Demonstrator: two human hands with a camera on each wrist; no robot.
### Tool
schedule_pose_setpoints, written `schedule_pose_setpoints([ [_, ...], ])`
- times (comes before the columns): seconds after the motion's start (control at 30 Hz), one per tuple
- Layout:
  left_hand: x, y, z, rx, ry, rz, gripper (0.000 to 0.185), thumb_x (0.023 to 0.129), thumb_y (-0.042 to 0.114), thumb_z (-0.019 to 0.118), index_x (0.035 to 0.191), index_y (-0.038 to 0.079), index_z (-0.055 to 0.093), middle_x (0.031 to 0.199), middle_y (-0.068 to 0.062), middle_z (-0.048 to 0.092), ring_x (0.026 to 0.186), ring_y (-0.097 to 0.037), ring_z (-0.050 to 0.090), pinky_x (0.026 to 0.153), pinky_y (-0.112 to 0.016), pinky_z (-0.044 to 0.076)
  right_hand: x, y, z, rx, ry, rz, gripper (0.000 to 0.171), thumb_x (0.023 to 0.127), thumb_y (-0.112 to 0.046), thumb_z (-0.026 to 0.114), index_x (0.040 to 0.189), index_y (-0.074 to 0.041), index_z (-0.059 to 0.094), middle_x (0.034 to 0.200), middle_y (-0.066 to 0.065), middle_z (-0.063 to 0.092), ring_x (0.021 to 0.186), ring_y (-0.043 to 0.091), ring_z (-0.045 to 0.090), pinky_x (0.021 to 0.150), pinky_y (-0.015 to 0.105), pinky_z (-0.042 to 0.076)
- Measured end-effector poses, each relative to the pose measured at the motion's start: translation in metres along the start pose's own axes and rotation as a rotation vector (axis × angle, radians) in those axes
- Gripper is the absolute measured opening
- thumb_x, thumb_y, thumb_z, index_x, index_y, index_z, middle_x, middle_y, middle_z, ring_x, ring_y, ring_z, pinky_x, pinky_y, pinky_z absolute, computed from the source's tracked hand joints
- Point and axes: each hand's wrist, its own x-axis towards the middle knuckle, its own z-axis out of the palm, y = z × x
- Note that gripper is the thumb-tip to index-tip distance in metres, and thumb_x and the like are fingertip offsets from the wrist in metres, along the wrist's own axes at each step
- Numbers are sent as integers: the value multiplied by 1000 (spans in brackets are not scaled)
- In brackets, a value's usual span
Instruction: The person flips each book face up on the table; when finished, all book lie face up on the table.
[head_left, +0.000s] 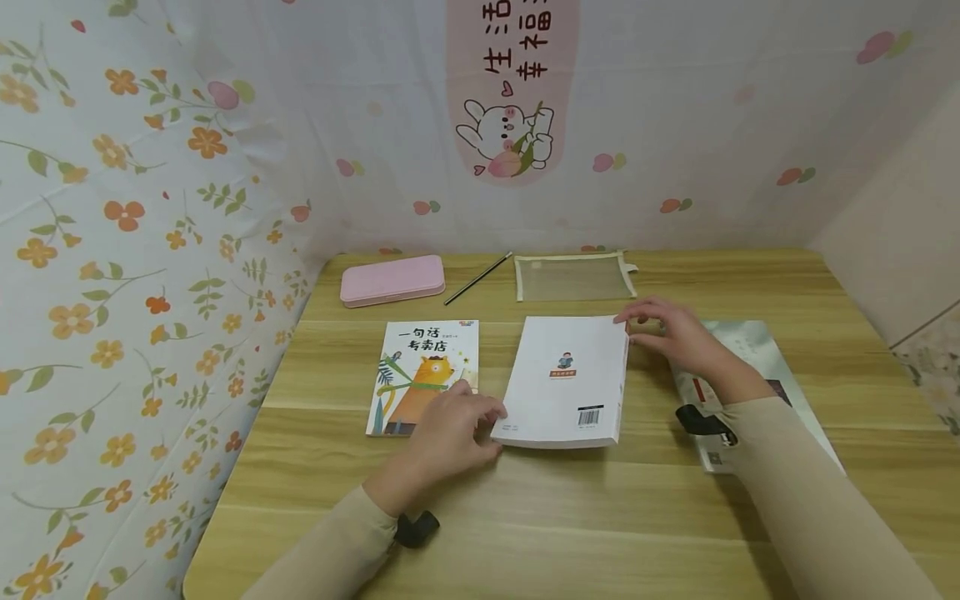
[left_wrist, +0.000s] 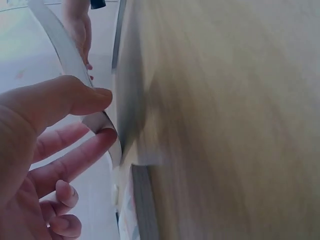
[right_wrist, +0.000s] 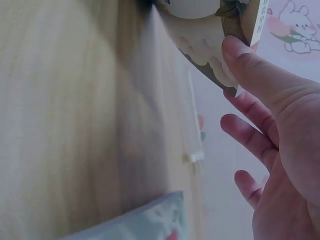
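Grip is two-handed: the left hand [head_left: 450, 425] pinches the near left corner of a thick white paperback book [head_left: 562, 375], thumb against fingers, and the right hand [head_left: 675, 337] pinches its far right corner, outer fingers spread. The book is held just above the middle of a wood-grain table [head_left: 277, 458], barcode side up. White cloth with orange flowers [head_left: 120, 333] hangs at left; behind the table, a pale hanging [head_left: 345, 108] bears a cartoon rabbit [head_left: 506, 133], its lettering cut off at the top edge. Cream sleeves [head_left: 802, 475] run out of frame. One forearm covers part of a pale green book [head_left: 738, 337]; the left hand hides a corner of an orange-bear picture book [head_left: 423, 375]. Print beside the barcode is too small to read, and both wrist views are partly blurred.
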Motion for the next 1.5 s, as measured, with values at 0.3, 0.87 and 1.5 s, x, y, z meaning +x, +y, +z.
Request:
schedule_pose_setpoints([
  [0.3,-5,-1,-3,-69,217,-58,21,77,24,87,97,23,80,81,-1,65,69,-7,45,51,-17,33,3,-11,-21,73,104,-15,28,89,-1,78,114,-11,72,124,10,66,114,11,54,97,15,36],
  [0.87,-1,-2,-7,-187,575,33,19,75,11,90,92,17,83,94,4,80,77,-15,54,61,-21,42,2,-26,-28,263,282,7,27,92,12,67,118,5,69,118,-27,61,107,-1,54,89,24,36],
  [1.5,4,-4,-8,-346,713,168,24,76,2,86,94,16,78,80,0,73,72,-18,46,65,-26,38,4,-19,-32,456,358,91,20,96,3,68,116,-3,70,112,-9,66,95,12,58,79,15,49],
])
